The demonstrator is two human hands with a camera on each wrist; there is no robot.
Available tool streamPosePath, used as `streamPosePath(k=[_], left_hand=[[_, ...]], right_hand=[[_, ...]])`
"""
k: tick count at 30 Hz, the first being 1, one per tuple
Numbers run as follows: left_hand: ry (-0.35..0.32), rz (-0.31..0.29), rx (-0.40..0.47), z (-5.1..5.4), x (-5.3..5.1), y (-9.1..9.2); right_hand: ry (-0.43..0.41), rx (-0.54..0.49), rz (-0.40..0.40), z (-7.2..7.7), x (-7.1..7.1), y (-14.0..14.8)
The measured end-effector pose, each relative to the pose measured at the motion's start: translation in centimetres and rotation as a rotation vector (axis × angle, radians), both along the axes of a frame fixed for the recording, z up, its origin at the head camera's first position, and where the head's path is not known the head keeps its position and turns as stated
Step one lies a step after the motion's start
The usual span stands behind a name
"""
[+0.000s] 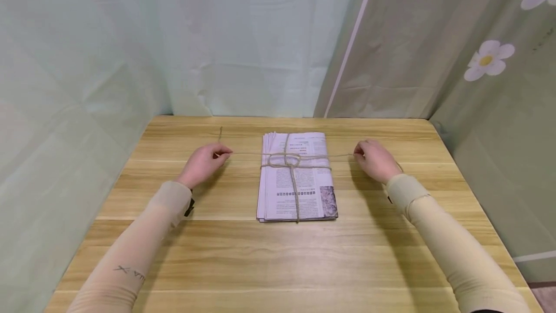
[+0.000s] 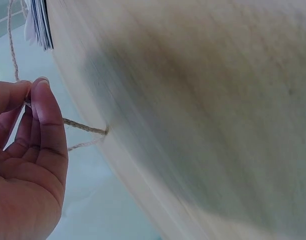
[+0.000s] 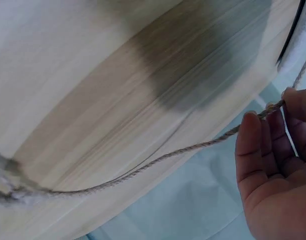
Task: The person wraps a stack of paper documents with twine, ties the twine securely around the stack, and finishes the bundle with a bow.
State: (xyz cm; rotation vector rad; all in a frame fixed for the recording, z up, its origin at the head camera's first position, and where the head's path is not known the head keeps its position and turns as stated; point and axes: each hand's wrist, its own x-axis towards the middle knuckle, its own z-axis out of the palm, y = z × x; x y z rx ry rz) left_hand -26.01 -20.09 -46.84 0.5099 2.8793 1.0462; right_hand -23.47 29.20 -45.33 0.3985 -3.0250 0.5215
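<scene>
A stack of folded newspapers (image 1: 278,202) lies mid-table, bound lengthwise and crosswise with twine (image 1: 296,192). On top, the twine forms a loose loop near the crossing. To the left of the stack, my left hand (image 1: 206,163) pinches one twine end between thumb and fingertips; its tail (image 2: 85,126) runs past the hand to the table. My right hand (image 1: 377,161) pinches the other end on the right side, and that tail (image 3: 163,157) trails off below the hand. Both strands stretch nearly straight from the stack to the hands.
The wooden table (image 1: 347,264) has rounded far corners. A pale curtain (image 1: 260,37) hangs behind its far edge, and a flowered one (image 1: 512,134) hangs along the right side.
</scene>
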Motion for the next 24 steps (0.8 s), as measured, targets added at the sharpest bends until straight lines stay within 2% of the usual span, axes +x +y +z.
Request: streamPosePath(k=[7, 13, 16, 20, 24], left_hand=[[0.004, 0.007, -0.04, -0.1, 0.2, -1.2], [-0.069, 0.006, -0.114, -0.3, 0.4, -2.6], [-0.114, -0.017, -0.166, -0.3, 0.4, -2.7], [-0.131, -0.046, -0.195, 0.4, 0.4, -1.6], [-0.107, -0.065, -0.147, 1.4, 0.8, 1.5]], right_hand=[[-0.069, 0.004, -0.08, -0.1, 0.2, 1.0], [-0.108, 0.068, -0.088, 0.0, 0.3, 1.5], [-0.109, 0.064, -0.086, 0.1, 0.3, 1.2], [-0.063, 0.01, -0.066, 0.5, 0.1, -0.1], [-0.002, -0.056, 0.004, 0.6, -0.4, -2.6]])
